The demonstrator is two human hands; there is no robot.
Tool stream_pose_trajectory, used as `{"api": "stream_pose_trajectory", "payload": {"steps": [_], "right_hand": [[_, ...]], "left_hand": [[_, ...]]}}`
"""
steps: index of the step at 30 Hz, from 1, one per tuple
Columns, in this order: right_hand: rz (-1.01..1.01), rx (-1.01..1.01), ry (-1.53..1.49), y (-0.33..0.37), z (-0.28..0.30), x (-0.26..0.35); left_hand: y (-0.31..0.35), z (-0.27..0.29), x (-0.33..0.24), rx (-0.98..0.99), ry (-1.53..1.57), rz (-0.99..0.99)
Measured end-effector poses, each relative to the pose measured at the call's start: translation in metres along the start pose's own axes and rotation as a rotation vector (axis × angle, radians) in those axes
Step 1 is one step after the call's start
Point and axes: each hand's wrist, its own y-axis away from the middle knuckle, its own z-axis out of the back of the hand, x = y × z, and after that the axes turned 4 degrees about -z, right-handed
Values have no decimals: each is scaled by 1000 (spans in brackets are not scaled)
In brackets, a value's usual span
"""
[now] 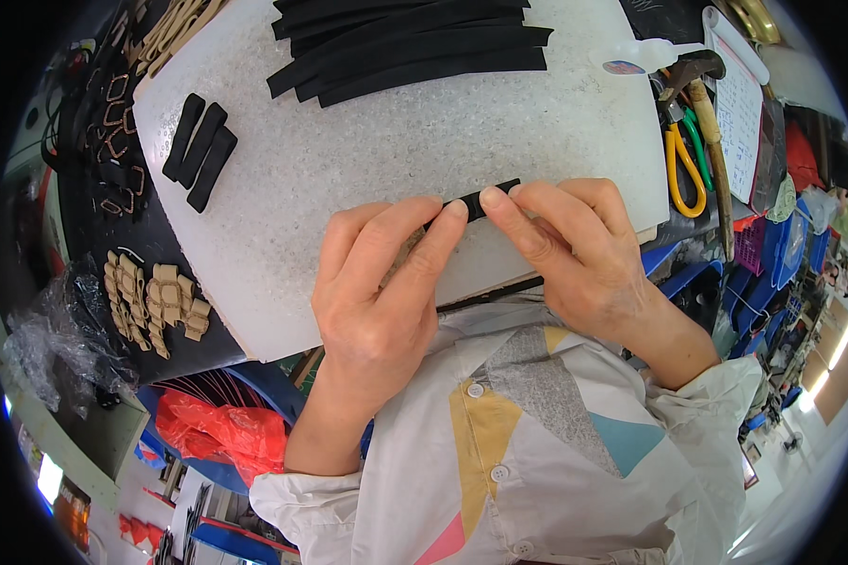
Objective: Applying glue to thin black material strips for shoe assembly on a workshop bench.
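Between both hands is a short black fabric strip [477, 207], slanting up to the right just above the near edge of a white board [245, 254]. My left hand [377, 292] pinches its left part between thumb and fingers, which partly hide it. My right hand [584, 254] pinches farther along, and the strip's right end shows past the thumb. Beyond the hands, several long flat black strips [415, 52] lie piled at the board's far side. To the left sit three short folded black strips [198, 155], side by side on the board.
Left of the board are a cluster of tan fabric loops [165, 297], metal rectangular rings [115, 115] and crumpled clear plastic [61, 330]. To the right are a hammer [711, 122], yellow-handled pliers [683, 174], a white bottle [631, 58] and a written notepad [737, 113]. A red bag [221, 433] hangs below left.
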Motion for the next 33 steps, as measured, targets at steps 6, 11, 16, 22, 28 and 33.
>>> {"api": "stream_pose_trajectory", "payload": {"steps": [6,11,16,22,28,33], "right_hand": [[-4,18,14,-1,1,1],[-72,86,34,1,4,5],[-69,102,40,0,6,6],[-32,96,42,-2,7,4],[1,80,146,-8,10,7],[-2,89,280,-10,10,16]], "left_hand": [[0,-1,0,0,-6,-9],[-1,3,-6,52,-13,67],[1,4,-6,87,-57,36],[2,9,-10,186,-174,-19],[7,12,-19,255,-558,-79],[13,6,-20,245,-665,-131]]}}
